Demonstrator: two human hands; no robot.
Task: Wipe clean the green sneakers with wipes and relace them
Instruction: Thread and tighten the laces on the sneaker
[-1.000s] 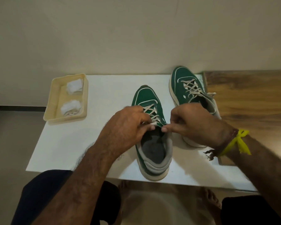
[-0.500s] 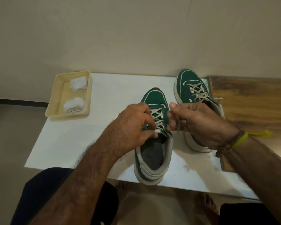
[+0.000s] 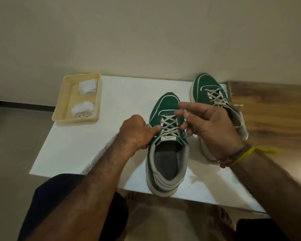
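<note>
Your left hand (image 3: 137, 132) pinches the lace (image 3: 169, 126) at the near green sneaker (image 3: 165, 150) on the white table (image 3: 94, 145); your right hand (image 3: 208, 126), fingers loosely curled above the laces, seems to pinch a lace end; the second sneaker (image 3: 207, 87) stands behind it

A green shoe (image 3: 167, 150) sits on the white bench (image 3: 87, 145), toe away from the person. The left hand (image 3: 135, 133) pinches a lace end at its left side. The right hand (image 3: 208, 126) is raised above the laces (image 3: 169, 126), fingers (image 3: 181, 112) loosely bent. A second shoe (image 3: 207, 87) stands behind. A tray (image 3: 59, 108) holds two wipes (image 3: 86, 86).
</note>
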